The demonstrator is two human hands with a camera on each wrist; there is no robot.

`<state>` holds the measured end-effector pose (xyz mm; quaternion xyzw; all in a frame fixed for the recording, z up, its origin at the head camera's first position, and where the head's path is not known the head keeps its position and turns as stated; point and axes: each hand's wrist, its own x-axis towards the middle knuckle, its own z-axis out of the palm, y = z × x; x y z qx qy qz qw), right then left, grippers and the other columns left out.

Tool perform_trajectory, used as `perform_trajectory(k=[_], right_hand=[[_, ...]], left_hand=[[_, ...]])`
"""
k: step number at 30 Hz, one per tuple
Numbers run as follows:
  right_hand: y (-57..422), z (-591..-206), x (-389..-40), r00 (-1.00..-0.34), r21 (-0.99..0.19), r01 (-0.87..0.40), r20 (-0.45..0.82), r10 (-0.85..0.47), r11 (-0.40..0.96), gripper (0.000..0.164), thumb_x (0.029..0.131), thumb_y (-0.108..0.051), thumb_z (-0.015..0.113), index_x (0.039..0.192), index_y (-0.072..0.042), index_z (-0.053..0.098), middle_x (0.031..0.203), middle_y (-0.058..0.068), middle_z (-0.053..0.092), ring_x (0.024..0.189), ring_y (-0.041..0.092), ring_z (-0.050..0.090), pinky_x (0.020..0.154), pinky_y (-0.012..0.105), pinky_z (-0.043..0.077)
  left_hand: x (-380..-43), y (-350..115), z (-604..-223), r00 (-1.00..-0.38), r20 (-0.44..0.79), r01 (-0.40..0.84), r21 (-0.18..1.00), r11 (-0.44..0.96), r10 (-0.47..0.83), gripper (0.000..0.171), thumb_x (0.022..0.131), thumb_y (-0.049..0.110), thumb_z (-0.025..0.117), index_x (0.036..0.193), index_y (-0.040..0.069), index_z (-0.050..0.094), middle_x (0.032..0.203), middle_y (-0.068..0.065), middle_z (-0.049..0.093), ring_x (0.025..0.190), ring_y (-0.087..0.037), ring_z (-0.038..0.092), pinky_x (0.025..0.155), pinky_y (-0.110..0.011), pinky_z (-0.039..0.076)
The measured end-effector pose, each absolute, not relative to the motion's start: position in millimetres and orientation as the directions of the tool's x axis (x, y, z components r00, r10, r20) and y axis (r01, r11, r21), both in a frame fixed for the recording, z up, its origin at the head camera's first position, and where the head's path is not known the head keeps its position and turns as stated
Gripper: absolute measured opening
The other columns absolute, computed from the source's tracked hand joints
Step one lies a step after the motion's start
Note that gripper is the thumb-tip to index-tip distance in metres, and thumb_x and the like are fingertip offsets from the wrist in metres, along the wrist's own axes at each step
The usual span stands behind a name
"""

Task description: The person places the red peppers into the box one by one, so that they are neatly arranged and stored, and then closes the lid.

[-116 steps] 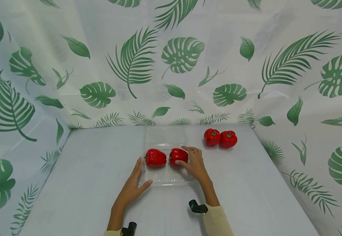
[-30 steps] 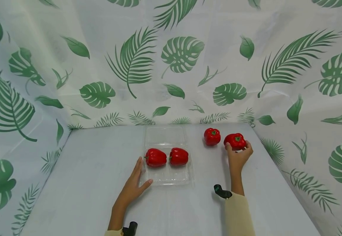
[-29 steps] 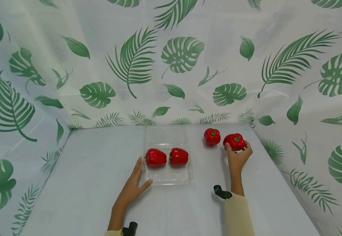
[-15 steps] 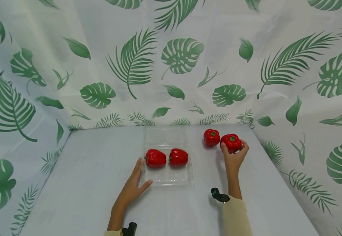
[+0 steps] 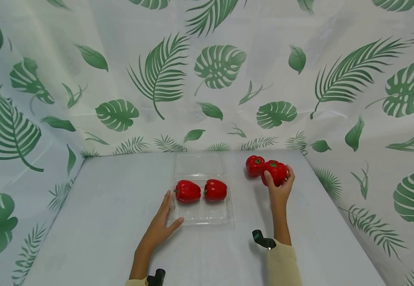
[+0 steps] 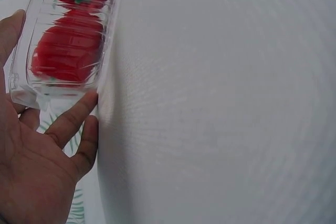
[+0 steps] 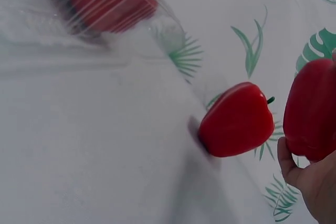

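My right hand (image 5: 280,190) grips a red bell pepper (image 5: 275,173) between thumb and fingers, its green stem facing up. In the right wrist view the held pepper (image 7: 311,111) is cut off by the frame's right side. Just left of it, another red bell pepper (image 5: 255,166) stands on the table. With fingers straight, my left hand (image 5: 159,226) rests against the left side of a clear plastic clamshell box (image 5: 207,216), its thumb at the near edge. Two red bell peppers lie on their sides in the box, a left one (image 5: 187,191) and a right one (image 5: 215,190).
The box's clear lid (image 5: 199,164) lies folded back toward the rear of the white table (image 5: 96,222). A leaf-patterned sheet (image 5: 178,79) rises behind the table and along both sides. Black wrist cameras (image 5: 263,239) sit at both sleeves.
My right hand left the pepper in the box's right half and took hold of the outer pepper at the back right. Lately it has carried this pepper leftward. My left hand has stayed put.
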<state>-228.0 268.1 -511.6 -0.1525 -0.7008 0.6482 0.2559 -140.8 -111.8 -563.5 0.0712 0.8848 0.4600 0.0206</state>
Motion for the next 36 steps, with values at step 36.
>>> perform_trajectory(k=[36], right_hand=[[201.6,-508.3,-205.0,-0.962,-0.948,-0.267,0.273,0.011,0.171,0.077,0.082,-0.007,0.077,0.148,-0.014,0.038,0.147,0.009,0.046,0.130,0.021,0.046,0.095,0.013,0.049]], left_hand=[[-140.8,-112.4,-563.2,-0.988,0.022,0.105,0.814,0.571,0.151,0.094,0.087,0.044,0.069,0.158,0.027,0.010,0.166,0.007,0.008,0.149,-0.027,0.025,0.113,-0.055,0.033]])
